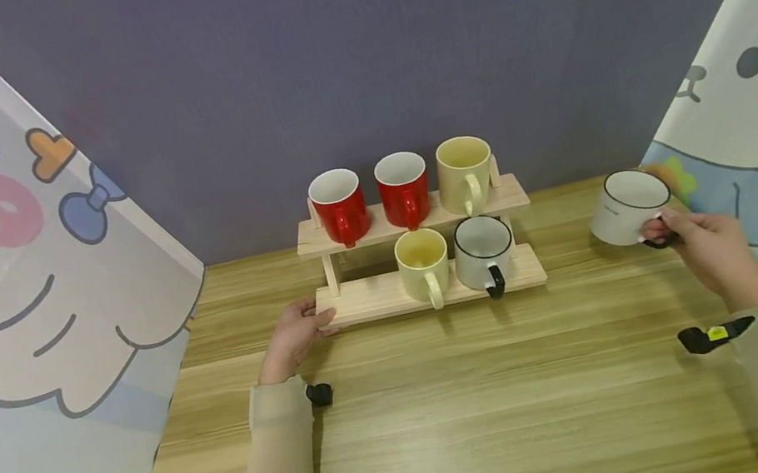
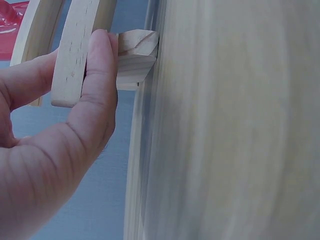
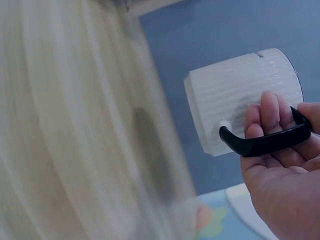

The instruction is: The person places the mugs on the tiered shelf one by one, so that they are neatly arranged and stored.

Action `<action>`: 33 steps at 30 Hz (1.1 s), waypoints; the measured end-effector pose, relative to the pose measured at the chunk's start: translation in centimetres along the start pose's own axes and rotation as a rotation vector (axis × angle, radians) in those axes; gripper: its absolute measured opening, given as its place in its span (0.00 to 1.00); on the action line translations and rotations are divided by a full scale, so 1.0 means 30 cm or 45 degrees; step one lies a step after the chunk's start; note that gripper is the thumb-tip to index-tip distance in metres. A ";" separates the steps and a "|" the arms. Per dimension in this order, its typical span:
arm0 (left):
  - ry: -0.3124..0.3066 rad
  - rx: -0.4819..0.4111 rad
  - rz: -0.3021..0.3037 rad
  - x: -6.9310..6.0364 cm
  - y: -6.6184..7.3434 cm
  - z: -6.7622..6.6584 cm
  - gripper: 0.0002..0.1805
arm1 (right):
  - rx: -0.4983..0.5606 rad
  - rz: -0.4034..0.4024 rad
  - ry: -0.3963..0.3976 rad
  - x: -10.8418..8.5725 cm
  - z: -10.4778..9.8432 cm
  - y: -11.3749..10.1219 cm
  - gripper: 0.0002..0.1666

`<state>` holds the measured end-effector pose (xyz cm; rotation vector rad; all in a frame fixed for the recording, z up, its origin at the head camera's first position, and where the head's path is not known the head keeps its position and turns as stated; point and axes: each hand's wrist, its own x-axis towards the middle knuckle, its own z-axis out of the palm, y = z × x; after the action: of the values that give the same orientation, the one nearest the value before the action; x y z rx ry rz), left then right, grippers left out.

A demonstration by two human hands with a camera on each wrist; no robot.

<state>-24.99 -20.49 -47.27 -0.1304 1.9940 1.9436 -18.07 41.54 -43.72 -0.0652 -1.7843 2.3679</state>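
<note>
Held by its black handle in my right hand (image 1: pixel 711 245) is a white mug (image 1: pixel 622 215) with a dark rim. In the right wrist view the fingers (image 3: pixel 270 112) pass through the handle, and the white mug (image 3: pixel 225 100) is off the table. My left hand (image 1: pixel 293 336) pinches the left end of the lower board of a two-tier wooden rack (image 1: pixel 375 298); the left wrist view shows thumb and fingers on either side of that board (image 2: pixel 72 60). On the lower board stand a yellow mug (image 1: pixel 419 272) and another white mug (image 1: pixel 478 263) with a black handle.
Along the rack's upper board are a left red mug (image 1: pixel 352 212), a second red mug (image 1: pixel 395 198) and a yellow mug (image 1: pixel 452 177). Behind the wood-grain table (image 1: pixel 493 411) rises a grey-blue wall (image 1: pixel 355 55). Cartoon-printed panels flank both sides.
</note>
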 end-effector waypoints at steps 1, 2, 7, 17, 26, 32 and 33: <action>0.002 0.002 -0.001 0.000 0.000 0.000 0.38 | 0.059 -0.013 -0.032 -0.006 0.012 -0.006 0.15; 0.003 0.004 -0.002 0.000 0.001 0.000 0.38 | 0.089 -0.024 -0.061 -0.012 0.024 -0.013 0.15; 0.007 0.009 -0.001 -0.001 0.000 0.001 0.37 | 0.147 -0.078 -0.174 -0.042 0.085 -0.046 0.14; 0.003 -0.007 -0.005 0.001 -0.002 -0.002 0.38 | 0.129 -0.193 -0.345 -0.112 0.171 -0.109 0.16; 0.013 -0.020 -0.003 0.003 -0.003 0.000 0.40 | 0.230 -0.217 -0.526 -0.172 0.251 -0.168 0.18; 0.004 -0.011 0.017 0.005 -0.006 0.000 0.37 | 0.205 -0.196 -0.617 -0.205 0.304 -0.217 0.20; 0.001 -0.008 0.019 0.005 -0.007 0.000 0.36 | 0.204 -0.189 -0.633 -0.210 0.312 -0.223 0.20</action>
<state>-25.07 -20.46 -47.51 -0.1180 1.9947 1.9596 -12.43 33.39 -35.15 0.7084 -1.6921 2.5571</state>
